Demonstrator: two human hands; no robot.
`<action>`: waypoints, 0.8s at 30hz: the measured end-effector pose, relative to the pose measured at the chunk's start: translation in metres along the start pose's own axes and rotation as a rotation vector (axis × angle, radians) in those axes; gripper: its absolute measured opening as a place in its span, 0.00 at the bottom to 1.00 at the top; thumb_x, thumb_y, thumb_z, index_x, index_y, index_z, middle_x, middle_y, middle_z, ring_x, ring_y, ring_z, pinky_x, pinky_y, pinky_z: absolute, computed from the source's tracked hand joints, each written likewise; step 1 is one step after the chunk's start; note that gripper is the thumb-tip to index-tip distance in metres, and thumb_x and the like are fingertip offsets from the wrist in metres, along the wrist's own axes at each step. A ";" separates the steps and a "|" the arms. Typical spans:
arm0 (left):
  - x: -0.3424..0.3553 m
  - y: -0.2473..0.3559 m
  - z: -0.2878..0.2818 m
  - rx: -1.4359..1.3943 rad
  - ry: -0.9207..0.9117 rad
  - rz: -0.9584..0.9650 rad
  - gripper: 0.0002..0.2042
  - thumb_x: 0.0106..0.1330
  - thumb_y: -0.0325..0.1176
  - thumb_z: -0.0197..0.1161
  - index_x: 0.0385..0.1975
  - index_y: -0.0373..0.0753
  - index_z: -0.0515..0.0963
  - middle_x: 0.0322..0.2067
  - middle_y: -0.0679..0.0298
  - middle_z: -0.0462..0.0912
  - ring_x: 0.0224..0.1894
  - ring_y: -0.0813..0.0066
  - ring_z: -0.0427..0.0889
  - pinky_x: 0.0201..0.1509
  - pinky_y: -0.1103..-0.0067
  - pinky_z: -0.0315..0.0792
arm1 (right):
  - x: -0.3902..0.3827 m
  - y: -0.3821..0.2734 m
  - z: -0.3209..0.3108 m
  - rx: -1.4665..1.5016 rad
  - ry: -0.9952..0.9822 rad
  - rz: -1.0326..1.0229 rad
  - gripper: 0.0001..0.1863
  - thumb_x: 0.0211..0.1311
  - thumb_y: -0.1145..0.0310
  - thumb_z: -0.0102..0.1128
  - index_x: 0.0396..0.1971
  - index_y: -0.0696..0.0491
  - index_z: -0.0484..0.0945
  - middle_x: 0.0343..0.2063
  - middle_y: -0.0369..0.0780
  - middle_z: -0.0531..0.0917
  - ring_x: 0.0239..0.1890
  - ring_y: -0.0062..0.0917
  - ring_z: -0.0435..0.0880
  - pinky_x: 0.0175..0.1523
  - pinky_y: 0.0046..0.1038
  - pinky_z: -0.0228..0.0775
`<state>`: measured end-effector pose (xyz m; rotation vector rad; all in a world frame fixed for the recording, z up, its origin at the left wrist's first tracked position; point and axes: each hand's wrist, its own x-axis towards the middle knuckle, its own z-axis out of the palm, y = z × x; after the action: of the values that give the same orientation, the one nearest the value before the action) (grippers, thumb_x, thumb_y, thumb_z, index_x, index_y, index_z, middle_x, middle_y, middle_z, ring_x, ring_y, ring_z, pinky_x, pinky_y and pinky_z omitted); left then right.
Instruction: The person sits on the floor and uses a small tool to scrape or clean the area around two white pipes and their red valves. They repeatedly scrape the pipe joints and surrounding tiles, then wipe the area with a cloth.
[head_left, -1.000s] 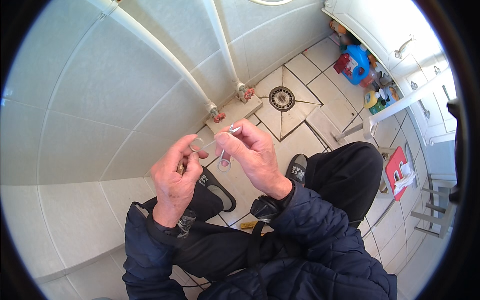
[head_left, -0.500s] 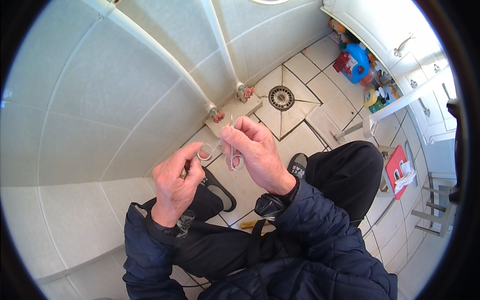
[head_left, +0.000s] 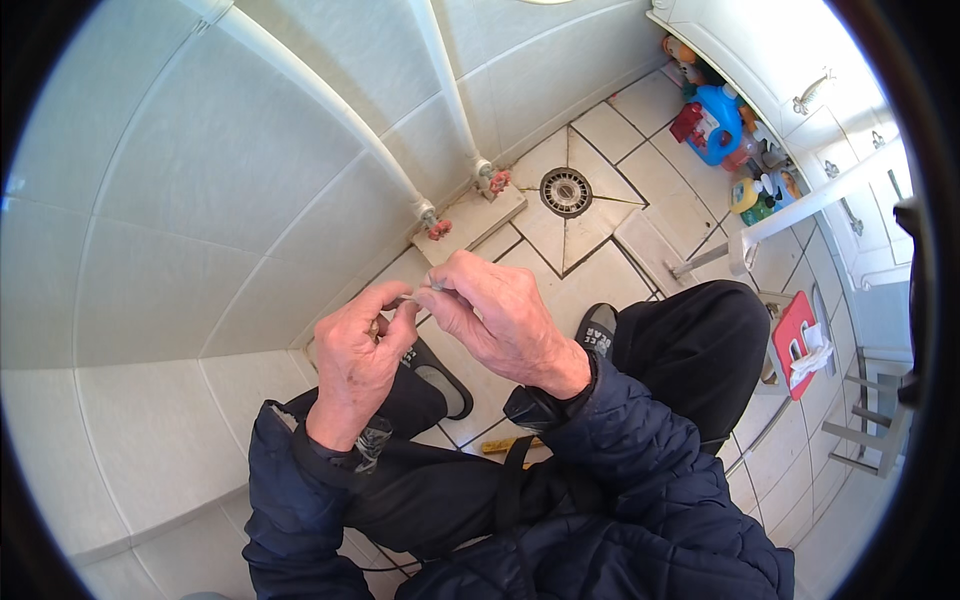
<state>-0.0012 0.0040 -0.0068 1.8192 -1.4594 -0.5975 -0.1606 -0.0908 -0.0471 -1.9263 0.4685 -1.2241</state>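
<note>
My left hand (head_left: 355, 350) and my right hand (head_left: 510, 320) are raised close together over the floor, fingertips almost meeting. A thin whitish piece (head_left: 408, 297) is pinched at the tips of my left hand and reaches toward my right fingers. Most of it is hidden by the fingers, so its kind cannot be made out. Within the curl of my left hand shows a small brownish, brass-coloured thing (head_left: 375, 328), largely covered. My right thumb and forefinger are pressed together at the near end of the pale piece.
Two white pipes with red valve handles (head_left: 439, 229) run down the tiled wall. A round floor drain (head_left: 566, 192) lies beyond my hands. Cleaning bottles (head_left: 712, 125) stand by the white cabinet at right. A yellow tool (head_left: 500, 445) lies below my right wrist, near a slipper (head_left: 440, 385).
My right hand has come lower and left, its fingertips now against those of my left hand. The pale loops seen at both hands before are now mostly covered by fingers.
</note>
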 end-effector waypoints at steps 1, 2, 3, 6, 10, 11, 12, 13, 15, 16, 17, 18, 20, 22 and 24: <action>0.000 0.000 0.000 -0.032 0.006 -0.002 0.07 0.71 0.25 0.59 0.43 0.31 0.82 0.29 0.66 0.84 0.22 0.88 0.73 0.23 0.85 0.69 | 0.000 0.000 0.000 -0.010 -0.007 -0.005 0.07 0.63 0.75 0.66 0.33 0.60 0.76 0.25 0.42 0.79 0.22 0.34 0.80 0.28 0.29 0.71; 0.000 0.000 0.000 -0.065 0.012 -0.005 0.08 0.71 0.25 0.59 0.43 0.30 0.82 0.28 0.66 0.84 0.21 0.88 0.73 0.23 0.85 0.69 | -0.001 0.000 -0.001 -0.022 -0.014 -0.011 0.07 0.62 0.75 0.66 0.33 0.59 0.76 0.25 0.42 0.78 0.23 0.35 0.80 0.28 0.29 0.71; 0.000 0.001 0.000 -0.098 0.018 -0.007 0.08 0.72 0.25 0.58 0.43 0.30 0.82 0.28 0.65 0.84 0.21 0.88 0.73 0.23 0.84 0.69 | -0.001 -0.001 -0.001 -0.001 -0.015 0.000 0.07 0.63 0.75 0.66 0.33 0.60 0.76 0.25 0.42 0.79 0.23 0.34 0.80 0.28 0.29 0.71; 0.000 0.003 -0.002 -0.158 0.024 -0.041 0.09 0.73 0.26 0.56 0.43 0.30 0.82 0.29 0.64 0.85 0.22 0.87 0.73 0.23 0.84 0.69 | 0.000 -0.002 -0.001 0.089 -0.005 0.049 0.06 0.64 0.76 0.64 0.33 0.60 0.75 0.27 0.42 0.80 0.23 0.31 0.81 0.29 0.28 0.72; 0.000 0.002 -0.001 -0.180 0.031 -0.048 0.09 0.73 0.25 0.55 0.44 0.30 0.81 0.31 0.62 0.86 0.22 0.87 0.74 0.23 0.84 0.70 | 0.000 -0.003 -0.001 0.206 0.018 0.129 0.06 0.66 0.75 0.62 0.33 0.61 0.75 0.26 0.43 0.82 0.24 0.30 0.84 0.29 0.28 0.74; 0.000 0.002 0.000 -0.140 0.023 -0.023 0.09 0.73 0.25 0.55 0.44 0.30 0.81 0.31 0.62 0.86 0.22 0.87 0.74 0.23 0.85 0.70 | 0.001 -0.003 -0.001 0.214 0.024 0.139 0.06 0.67 0.75 0.61 0.34 0.61 0.75 0.25 0.44 0.82 0.25 0.31 0.85 0.29 0.29 0.75; 0.001 0.001 0.000 -0.100 0.014 0.003 0.09 0.73 0.25 0.55 0.44 0.30 0.81 0.32 0.61 0.86 0.22 0.87 0.74 0.24 0.85 0.69 | 0.001 -0.004 -0.002 0.213 0.015 0.134 0.06 0.67 0.75 0.61 0.34 0.61 0.75 0.25 0.44 0.82 0.25 0.31 0.85 0.29 0.29 0.75; 0.001 0.001 0.001 -0.094 0.018 0.011 0.09 0.73 0.25 0.55 0.44 0.30 0.81 0.32 0.61 0.86 0.22 0.87 0.74 0.24 0.85 0.69 | 0.001 -0.004 -0.002 0.209 0.008 0.130 0.06 0.68 0.75 0.60 0.33 0.61 0.75 0.25 0.43 0.82 0.25 0.31 0.85 0.29 0.28 0.75; 0.000 0.001 0.000 -0.079 0.025 0.023 0.09 0.73 0.25 0.55 0.45 0.30 0.81 0.32 0.61 0.86 0.21 0.87 0.73 0.24 0.86 0.69 | 0.002 -0.006 -0.003 0.209 -0.002 0.124 0.06 0.68 0.75 0.60 0.33 0.61 0.75 0.25 0.43 0.82 0.25 0.30 0.85 0.29 0.28 0.74; 0.000 0.001 0.000 -0.133 0.027 -0.003 0.09 0.73 0.25 0.55 0.44 0.31 0.81 0.32 0.61 0.86 0.21 0.87 0.73 0.24 0.87 0.68 | 0.002 -0.007 -0.004 0.210 -0.005 0.122 0.06 0.68 0.75 0.60 0.33 0.61 0.75 0.25 0.44 0.82 0.25 0.30 0.85 0.29 0.28 0.74; -0.001 0.002 -0.001 -0.186 0.028 -0.029 0.09 0.73 0.25 0.56 0.44 0.31 0.81 0.32 0.61 0.86 0.21 0.86 0.74 0.24 0.87 0.68 | 0.003 -0.007 -0.004 0.211 -0.010 0.129 0.06 0.68 0.75 0.60 0.33 0.61 0.74 0.25 0.44 0.82 0.25 0.30 0.85 0.29 0.28 0.74; -0.001 0.003 -0.001 -0.249 0.022 -0.057 0.08 0.72 0.26 0.56 0.44 0.31 0.81 0.32 0.61 0.86 0.21 0.86 0.74 0.24 0.87 0.67 | 0.003 -0.008 -0.005 0.247 -0.002 0.141 0.06 0.68 0.75 0.59 0.33 0.62 0.74 0.25 0.44 0.82 0.25 0.30 0.85 0.29 0.28 0.74; 0.000 0.005 -0.005 -0.329 0.016 -0.122 0.09 0.73 0.27 0.56 0.45 0.31 0.81 0.32 0.60 0.86 0.21 0.86 0.74 0.23 0.87 0.65 | 0.003 -0.009 -0.006 0.314 0.008 0.180 0.06 0.69 0.75 0.59 0.33 0.62 0.75 0.25 0.43 0.82 0.24 0.30 0.84 0.29 0.28 0.74; 0.001 0.008 -0.006 -0.390 0.014 -0.163 0.09 0.73 0.28 0.57 0.45 0.31 0.81 0.32 0.60 0.86 0.21 0.85 0.75 0.22 0.87 0.63 | 0.003 -0.010 -0.006 0.297 0.020 0.185 0.06 0.69 0.74 0.59 0.34 0.61 0.75 0.25 0.43 0.82 0.24 0.30 0.84 0.29 0.28 0.74; 0.002 0.010 -0.005 -0.430 0.019 -0.182 0.09 0.74 0.29 0.57 0.45 0.32 0.81 0.32 0.61 0.86 0.20 0.85 0.75 0.21 0.87 0.62 | 0.003 -0.009 -0.006 0.262 0.014 0.159 0.06 0.68 0.73 0.60 0.35 0.61 0.76 0.26 0.43 0.82 0.25 0.31 0.84 0.30 0.28 0.73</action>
<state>-0.0037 0.0026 0.0042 1.6147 -1.0568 -0.9052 -0.1653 -0.0896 -0.0372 -1.6284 0.4367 -1.1365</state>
